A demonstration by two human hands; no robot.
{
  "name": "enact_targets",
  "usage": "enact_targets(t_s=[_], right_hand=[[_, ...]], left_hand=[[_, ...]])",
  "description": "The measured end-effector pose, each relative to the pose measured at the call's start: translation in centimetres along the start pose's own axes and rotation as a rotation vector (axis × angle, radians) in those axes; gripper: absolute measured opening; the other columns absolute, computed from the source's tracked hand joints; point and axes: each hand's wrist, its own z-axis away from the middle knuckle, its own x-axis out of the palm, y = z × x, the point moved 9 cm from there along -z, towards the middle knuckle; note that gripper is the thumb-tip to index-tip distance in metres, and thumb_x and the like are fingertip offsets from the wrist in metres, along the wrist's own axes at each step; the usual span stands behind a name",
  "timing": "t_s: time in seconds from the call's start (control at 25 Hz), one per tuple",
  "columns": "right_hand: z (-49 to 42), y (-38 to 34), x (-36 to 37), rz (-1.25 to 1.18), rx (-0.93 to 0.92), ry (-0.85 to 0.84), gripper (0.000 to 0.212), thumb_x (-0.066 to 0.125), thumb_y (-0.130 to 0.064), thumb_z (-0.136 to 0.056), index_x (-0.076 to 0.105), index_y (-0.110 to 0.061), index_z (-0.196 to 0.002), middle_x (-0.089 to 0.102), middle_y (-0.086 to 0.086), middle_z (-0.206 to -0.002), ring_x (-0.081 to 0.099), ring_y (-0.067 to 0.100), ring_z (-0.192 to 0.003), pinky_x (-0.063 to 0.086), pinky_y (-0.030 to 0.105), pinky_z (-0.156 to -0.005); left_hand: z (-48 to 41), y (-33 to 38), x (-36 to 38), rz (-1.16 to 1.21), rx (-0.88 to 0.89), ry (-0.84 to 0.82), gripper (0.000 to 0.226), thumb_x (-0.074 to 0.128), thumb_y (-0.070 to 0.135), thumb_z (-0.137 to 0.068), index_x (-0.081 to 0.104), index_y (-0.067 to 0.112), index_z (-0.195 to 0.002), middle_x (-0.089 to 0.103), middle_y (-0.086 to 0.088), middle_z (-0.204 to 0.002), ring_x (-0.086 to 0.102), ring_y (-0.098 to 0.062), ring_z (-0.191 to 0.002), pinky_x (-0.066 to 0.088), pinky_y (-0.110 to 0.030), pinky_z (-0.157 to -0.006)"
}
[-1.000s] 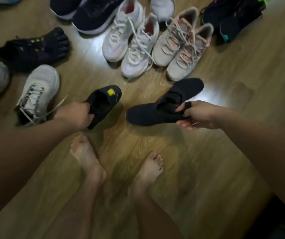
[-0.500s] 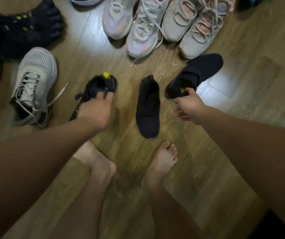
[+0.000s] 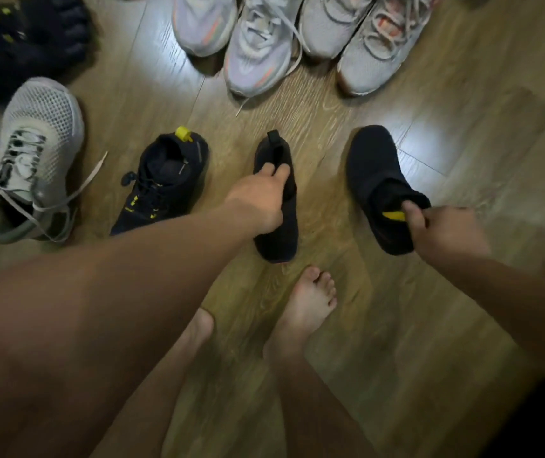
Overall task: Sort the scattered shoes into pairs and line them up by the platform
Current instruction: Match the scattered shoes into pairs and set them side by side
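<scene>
1 head-worn view — looks steeply down, close over the wooden floor point(image 3: 429, 325).

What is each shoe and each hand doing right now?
middle black slip-on: toe toward the person, gripped at the opening.
right black slip-on: toe away, pinched at the heel.
left hand: grips the middle black slip-on.
right hand: pinches the right black slip-on.
black lace-up shoe: upright, untouched.
white mesh sneaker: untouched, laces loose.

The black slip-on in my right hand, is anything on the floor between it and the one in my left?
Nothing visible. Only wood floor lies between the right slip-on, held by the right hand, and the left slip-on, gripped by the left hand. A bare foot sits outside the gap.
</scene>
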Motion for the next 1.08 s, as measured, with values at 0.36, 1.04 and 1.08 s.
enact_targets(t_s=[0.36, 1.04, 1.08], right_hand=[[-4.9, -11.6, -2.9, 0.624, -0.733, -0.138, 0.029, 0.052, -0.015, -0.091, 0.064, -0.023, -0.116, 0.047, -0.008, -0.141, 0.04, 0.022, -0.121, 0.051, 0.033, -0.075], [-8.0, -27.2, 3.7, 0.052, -0.259, -0.088, 0.033, 0.05, -0.017, -0.091, 0.054, -0.021, -0.123, 0.051, 0.01, -0.121, 0.056, 0.037, -0.097, 0.052, 0.044, -0.077], [-7.4, -28.3, 3.5, 0.045, -0.251, -0.033, 0.025, 0.049, -0.024, -0.091, 0.054, -0.021, -0.116, 0.053, 0.008, -0.113, 0.057, 0.036, -0.089, 0.05, 0.042, -0.071]], left_hand=[[0.0, 1.5, -2.0, 0.086, 0.262, -0.073, 0.081, 0.063, 0.01, -0.077, 0.027, 0.017, -0.15, 0.02, 0.006, -0.157, 0.044, -0.025, -0.132, 0.045, -0.033, -0.099], [2.6, -40.6, -17.4, 1.007, -0.678, 0.414, 0.019, 0.057, 0.018, -0.087, 0.054, 0.022, -0.106, 0.059, -0.015, -0.123, 0.067, -0.029, -0.095, 0.057, -0.036, -0.077], [1.9, -40.2, -16.8, 1.225, -0.652, 0.403, 0.017, 0.056, 0.016, -0.09, 0.053, 0.02, -0.107, 0.062, -0.01, -0.116, 0.07, -0.021, -0.081, 0.057, -0.031, -0.064]])
